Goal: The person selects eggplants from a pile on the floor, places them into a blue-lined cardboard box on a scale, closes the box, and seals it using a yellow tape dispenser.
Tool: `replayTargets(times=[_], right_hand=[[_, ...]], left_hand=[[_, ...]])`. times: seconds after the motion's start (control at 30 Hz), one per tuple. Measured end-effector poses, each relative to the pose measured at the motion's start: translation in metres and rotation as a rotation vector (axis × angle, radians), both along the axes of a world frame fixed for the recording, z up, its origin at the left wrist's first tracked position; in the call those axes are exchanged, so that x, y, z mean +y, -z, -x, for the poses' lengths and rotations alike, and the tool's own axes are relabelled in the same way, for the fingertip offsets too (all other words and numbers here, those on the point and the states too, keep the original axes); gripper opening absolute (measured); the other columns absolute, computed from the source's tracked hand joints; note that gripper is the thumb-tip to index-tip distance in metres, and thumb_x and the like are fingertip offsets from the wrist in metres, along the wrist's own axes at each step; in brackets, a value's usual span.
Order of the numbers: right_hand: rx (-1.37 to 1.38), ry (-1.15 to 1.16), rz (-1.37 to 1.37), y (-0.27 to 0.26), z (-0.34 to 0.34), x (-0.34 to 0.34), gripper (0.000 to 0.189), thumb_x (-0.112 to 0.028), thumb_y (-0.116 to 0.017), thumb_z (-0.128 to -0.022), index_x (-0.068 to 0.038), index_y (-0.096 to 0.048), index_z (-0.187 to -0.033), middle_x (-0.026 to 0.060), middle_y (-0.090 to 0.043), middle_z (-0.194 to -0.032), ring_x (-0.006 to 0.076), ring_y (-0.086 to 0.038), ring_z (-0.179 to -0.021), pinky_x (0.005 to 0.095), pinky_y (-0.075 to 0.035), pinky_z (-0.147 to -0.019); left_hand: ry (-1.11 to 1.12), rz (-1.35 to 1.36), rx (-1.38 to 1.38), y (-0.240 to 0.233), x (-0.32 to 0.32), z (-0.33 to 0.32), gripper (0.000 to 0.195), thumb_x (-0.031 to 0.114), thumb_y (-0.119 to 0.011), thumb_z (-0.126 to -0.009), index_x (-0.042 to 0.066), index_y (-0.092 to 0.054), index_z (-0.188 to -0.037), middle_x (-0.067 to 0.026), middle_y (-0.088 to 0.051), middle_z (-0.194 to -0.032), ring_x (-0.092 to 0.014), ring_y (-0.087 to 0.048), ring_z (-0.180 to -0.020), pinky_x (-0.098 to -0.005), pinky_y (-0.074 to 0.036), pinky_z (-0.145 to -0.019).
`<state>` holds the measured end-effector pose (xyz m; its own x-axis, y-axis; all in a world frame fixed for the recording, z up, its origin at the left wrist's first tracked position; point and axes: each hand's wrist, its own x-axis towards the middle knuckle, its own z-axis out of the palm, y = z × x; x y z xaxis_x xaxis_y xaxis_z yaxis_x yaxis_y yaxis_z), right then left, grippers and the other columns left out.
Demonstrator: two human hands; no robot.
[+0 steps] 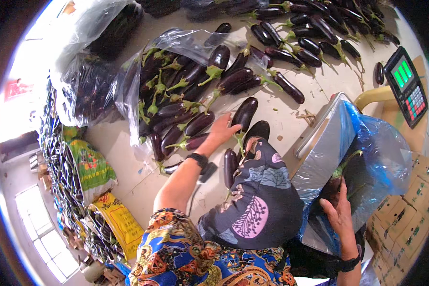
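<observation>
My left hand (220, 130) is stretched over the floor with its fingers apart and nothing in it. Its thumb lies at the stem end of an eggplant (246, 112); I cannot tell whether they touch. On the right, an eggplant (329, 189) with a green stem sits between the thumb and forefinger of my right hand (339, 214). That hand is inside a blue clear plastic bag (386, 150), which is spread over a metal weighing scale (320, 134). More dark eggplants lie in the bag, partly hidden by the film.
Many eggplants (196, 77) are heaped with a clear plastic bag (132, 111) around them. Loose ones (289, 87) lie on the tiled floor (289, 114). The scale's lit display (405, 85) stands at right, above stacked cartons (404, 221). A patterned trouser knee (257, 193) rises between my arms.
</observation>
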<state>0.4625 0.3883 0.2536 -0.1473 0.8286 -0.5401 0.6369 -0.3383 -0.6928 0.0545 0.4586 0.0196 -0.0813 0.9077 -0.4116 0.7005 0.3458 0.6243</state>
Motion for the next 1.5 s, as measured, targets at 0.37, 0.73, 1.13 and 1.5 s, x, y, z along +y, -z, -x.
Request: replayTargets(times=[0.37,0.73,1.13,1.5], right_hand=[[0.029,0.027,0.099,-0.021,-0.011,0.013,0.071,-0.029,-0.064,-0.087,0.001,-0.028,-0.140,0.0236,-0.061,-0.110,0.0302,-0.064,-0.093,0.0372,-0.049,-0.080],[0.900,0.332,0.226,-0.074,-0.030,0.002,0.065,-0.042,-0.051,-0.093,-0.004,-0.030,-0.141,0.0184,-0.053,-0.125,0.0243,-0.057,-0.108,0.0358,-0.049,-0.087],[0.630,0.553,0.209,-0.078,-0.051,-0.038,0.064,-0.037,-0.050,-0.092,-0.001,-0.029,-0.140,0.0100,-0.053,-0.118,0.0141,-0.056,-0.093,0.0267,-0.048,-0.080],[-0.207,0.216,-0.134,0.009,-0.016,0.005,0.084,-0.037,-0.060,-0.085,0.005,-0.014,-0.140,0.0364,-0.049,-0.116,0.0476,-0.052,-0.107,0.0474,-0.043,-0.093]], left_hand=[[0.269,-0.099,0.475,-0.056,-0.076,0.060,0.051,0.011,-0.073,-0.057,0.004,-0.056,-0.104,-0.0147,-0.052,-0.103,-0.035,-0.052,-0.096,-0.0442,-0.046,-0.084],[0.526,-0.652,-0.293,-0.360,0.035,-0.128,0.059,0.002,-0.078,-0.057,0.009,-0.060,-0.112,-0.0118,-0.055,-0.112,-0.026,-0.055,-0.105,-0.0368,-0.044,-0.094],[1.437,-0.214,-0.267,-0.366,0.048,-0.209,0.053,0.011,-0.069,-0.075,0.008,-0.050,-0.124,-0.0165,-0.057,-0.094,-0.037,-0.058,-0.086,-0.0427,-0.048,-0.074],[1.179,0.075,-0.249,-0.335,0.094,-0.190,0.047,0.015,-0.067,-0.084,0.009,-0.051,-0.128,-0.0131,-0.063,-0.105,-0.021,-0.063,-0.090,-0.0338,-0.053,-0.074]])
